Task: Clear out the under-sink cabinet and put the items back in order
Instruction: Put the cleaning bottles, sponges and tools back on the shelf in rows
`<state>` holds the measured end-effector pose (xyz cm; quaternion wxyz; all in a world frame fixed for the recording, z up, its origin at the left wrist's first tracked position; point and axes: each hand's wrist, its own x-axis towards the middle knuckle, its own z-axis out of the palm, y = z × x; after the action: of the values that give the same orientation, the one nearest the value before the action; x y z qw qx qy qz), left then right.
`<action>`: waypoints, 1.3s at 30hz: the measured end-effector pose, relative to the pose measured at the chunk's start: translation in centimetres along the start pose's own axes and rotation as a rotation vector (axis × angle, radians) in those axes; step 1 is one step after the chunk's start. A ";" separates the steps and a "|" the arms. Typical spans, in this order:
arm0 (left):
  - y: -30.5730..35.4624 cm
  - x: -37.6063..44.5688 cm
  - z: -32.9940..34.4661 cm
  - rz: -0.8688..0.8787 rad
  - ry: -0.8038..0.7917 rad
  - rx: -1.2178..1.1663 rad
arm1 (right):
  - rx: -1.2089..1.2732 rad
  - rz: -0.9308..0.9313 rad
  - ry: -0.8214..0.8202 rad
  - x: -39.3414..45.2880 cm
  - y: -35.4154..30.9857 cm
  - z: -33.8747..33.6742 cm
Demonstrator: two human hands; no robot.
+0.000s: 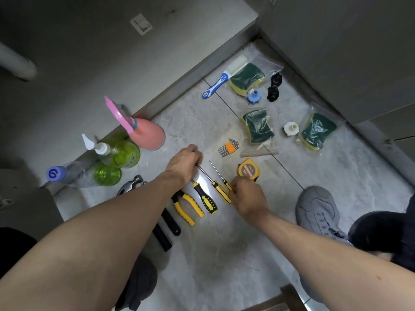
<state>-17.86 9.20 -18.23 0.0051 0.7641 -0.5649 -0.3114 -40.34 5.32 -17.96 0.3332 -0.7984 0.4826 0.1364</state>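
Tools lie in a row on the marble floor (224, 254): yellow-handled pliers (187, 208), a large black-and-yellow screwdriver (206, 199), a thinner screwdriver (221, 191) and a small screwdriver (227, 184). My left hand (184, 163) is curled over the tip of the large screwdriver's shaft. My right hand (247, 195) pinches the small screwdriver's handle, right beside a yellow tape measure (248, 169). The open under-sink cabinet (89, 63) with its drain pipe (18, 66) lies at the upper left.
Along the cabinet edge stand a pink spray bottle (147, 134), two green bottles (126, 153) and a blue-capped bottle (56, 173). Hex keys (229, 147), bagged sponges (258, 126), a blue-handled brush (215, 86) and small fittings lie beyond. A hammer (132, 182) hides under my left arm. My grey shoe (318, 209) is right.
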 end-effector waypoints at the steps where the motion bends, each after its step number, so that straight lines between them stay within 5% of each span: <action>1: 0.0 0.1 0.0 -0.004 -0.004 -0.007 | 0.008 0.005 -0.002 -0.1 -0.1 0.0; 14: 0.7 -0.7 -0.7 -0.030 0.046 0.068 | 0.118 0.012 0.137 -0.2 1.3 -3.3; 25: 11.6 7.2 -2.5 -0.070 0.336 -0.266 | 0.537 0.720 0.779 8.2 10.4 -13.4; 32: 16.6 12.2 -0.9 -0.295 0.216 -0.310 | 0.717 0.935 0.617 10.7 13.4 -12.7; 39: 16.6 13.9 -1.6 -0.424 0.206 -0.612 | 0.667 0.908 0.586 10.6 13.0 -11.7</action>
<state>-29.02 -9.41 -17.49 0.2250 0.8544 -0.2717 -0.3815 -47.49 -13.69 -20.27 0.3269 -0.3715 0.8610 -0.1176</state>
